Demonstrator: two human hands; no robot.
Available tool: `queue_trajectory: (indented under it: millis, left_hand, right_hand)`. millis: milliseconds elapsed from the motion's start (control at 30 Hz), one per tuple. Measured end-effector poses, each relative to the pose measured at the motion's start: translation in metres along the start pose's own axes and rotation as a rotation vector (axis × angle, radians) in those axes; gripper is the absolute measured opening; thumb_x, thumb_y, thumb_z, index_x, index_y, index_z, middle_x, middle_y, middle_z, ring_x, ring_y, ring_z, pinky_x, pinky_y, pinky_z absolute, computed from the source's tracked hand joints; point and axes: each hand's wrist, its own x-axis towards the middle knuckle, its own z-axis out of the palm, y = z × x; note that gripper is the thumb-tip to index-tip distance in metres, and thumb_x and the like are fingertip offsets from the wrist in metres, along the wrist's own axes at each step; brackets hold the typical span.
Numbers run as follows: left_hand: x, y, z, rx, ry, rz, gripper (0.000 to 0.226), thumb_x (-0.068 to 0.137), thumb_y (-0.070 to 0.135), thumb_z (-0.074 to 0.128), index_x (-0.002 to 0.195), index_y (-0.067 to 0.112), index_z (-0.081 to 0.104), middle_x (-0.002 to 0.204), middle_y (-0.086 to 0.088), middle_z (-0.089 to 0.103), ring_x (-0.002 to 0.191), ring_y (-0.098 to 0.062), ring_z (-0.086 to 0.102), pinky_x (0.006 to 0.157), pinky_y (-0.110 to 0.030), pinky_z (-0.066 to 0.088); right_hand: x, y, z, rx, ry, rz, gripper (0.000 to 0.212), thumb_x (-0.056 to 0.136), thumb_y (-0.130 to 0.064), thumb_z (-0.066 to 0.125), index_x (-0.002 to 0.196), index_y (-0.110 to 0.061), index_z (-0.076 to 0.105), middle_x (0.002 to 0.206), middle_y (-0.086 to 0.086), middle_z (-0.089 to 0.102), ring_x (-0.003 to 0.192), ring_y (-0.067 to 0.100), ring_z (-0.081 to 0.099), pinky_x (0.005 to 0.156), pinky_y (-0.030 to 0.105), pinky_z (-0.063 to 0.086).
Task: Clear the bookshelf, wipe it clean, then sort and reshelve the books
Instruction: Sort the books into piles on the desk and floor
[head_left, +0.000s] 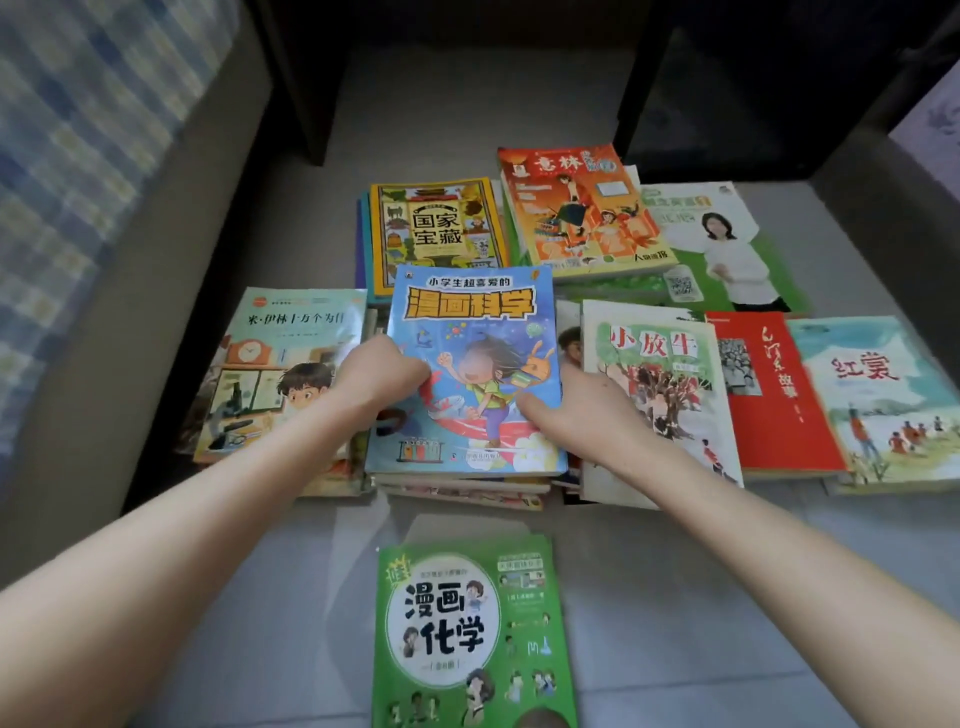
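Figure: sorting stage, head view, read from 9 o'clock to 3 o'clock. At 9 o'clock, a pale paperback with a boy and a microscope on its cover (291, 364) lies face up on the grey floor (675, 571). I judge the covers are turned up so that titles can be read for sorting.

The left hand (382, 371) curls over the left edge of the glossy blue comic-science paperback (478, 327), which tops the central stack. Its long axis runs from 6 to 12 o'clock, with the title end toward 12, the spine toward 9 and the cover up. At 6 o'clock from it, well apart, lies a green comic-chemistry paperback (467, 634), aligned the same way.

The right hand (576, 410) clamps the blue book's right edge, thumb on the cover. I take the two-sided hold as steadying or lifting the stack squarely. Toward 3 o'clock lie a white paperback with a painted tree (660, 374) and a red paperback (769, 395).
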Motion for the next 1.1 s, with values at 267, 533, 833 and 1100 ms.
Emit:
queue_trajectory:
  millis: [267,533,833,1100]
  left_hand:
    - [-0.052,-0.023,-0.015,-0.086,0.335,0.191,0.022,0.088,0.020,0.060,0.107,0.012,0.056,0.093,-0.002,0.062,0.088,-0.021,0.057,0.076,-0.029,0.043]
    - [-0.135,-0.134,0.041,-0.052,0.275,0.017,0.012,0.084,0.005,0.063,0.088,0.010,0.053,0.071,-0.001,0.057,0.071,-0.028,0.056,0.063,-0.027,0.032]
    - [-0.169,-0.135,0.078,-0.534,-0.307,-0.536,0.019,0.081,0.006,0.073,0.083,-0.001,0.056,0.052,-0.002,0.065,0.038,-0.010,0.059,0.038,-0.017,0.044]
    - [-0.183,-0.089,0.018,-0.565,-0.436,-0.152,0.041,0.067,0.023,0.073,0.105,0.009,0.066,0.096,-0.003,0.075,0.088,-0.018,0.072,0.085,-0.035,0.053]
  right_hand:
    - [-0.073,-0.009,-0.016,0.052,0.145,-0.082,0.040,0.092,-0.035,0.054,0.072,-0.002,0.064,0.070,0.013,0.067,0.072,0.030,0.060,0.066,0.035,0.046]
    - [-0.112,0.025,0.067,-0.118,-0.524,0.236,0.047,0.092,-0.047,0.055,0.061,-0.016,0.038,0.060,-0.002,0.043,0.066,0.021,0.048,0.053,0.028,0.032]
    - [-0.153,0.042,0.111,0.782,-0.387,0.665,0.018,0.073,-0.012,0.081,0.082,-0.001,0.070,0.074,0.008,0.074,0.069,0.023,0.071,0.068,0.032,0.057]
    - [-0.178,0.017,0.033,0.947,-0.330,0.284,0.010,0.079,-0.010,0.074,0.087,-0.011,0.069,0.077,-0.006,0.075,0.068,0.005,0.070,0.053,0.013,0.048]
